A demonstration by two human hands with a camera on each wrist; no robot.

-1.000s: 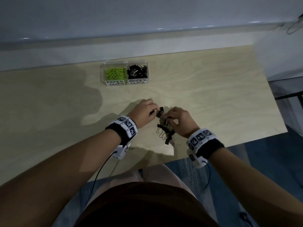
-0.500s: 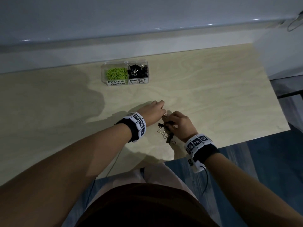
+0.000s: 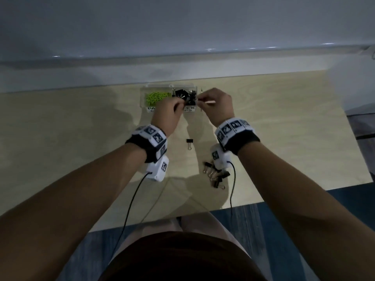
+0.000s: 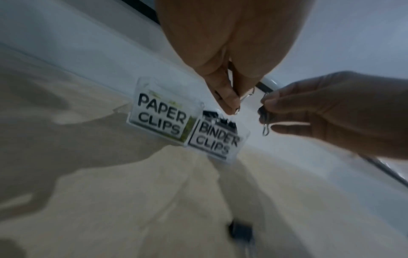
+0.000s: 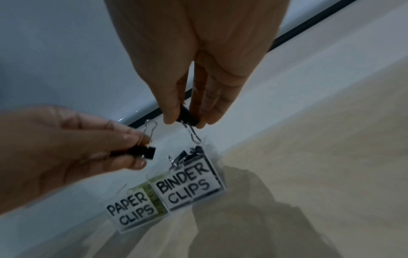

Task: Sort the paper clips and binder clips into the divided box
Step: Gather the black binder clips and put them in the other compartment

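The clear divided box (image 3: 143, 98) stands at the table's far edge, with green paper clips (image 3: 155, 97) in its left half and black binder clips (image 3: 187, 96) in its right half. Both hands hover over the binder-clip half. My left hand (image 5: 137, 150) pinches a black binder clip (image 5: 143, 152) by its body and wire handle. My right hand (image 5: 185, 120) pinches another black binder clip (image 5: 187, 113), its wire handle hanging down toward the box. A single binder clip (image 3: 189, 144) lies on the table between my wrists. A pile of several binder clips (image 3: 217, 176) lies near the front edge.
The light wooden table (image 3: 284, 138) ends at a white ledge and wall behind the box. Its front edge runs just below the clip pile, with blue floor (image 3: 304, 220) beyond. Thin cables hang from both wrist cameras.
Both hands have moved from the clip pile near the front edge up to the box, each carrying a binder clip. One clip now lies alone mid-table.
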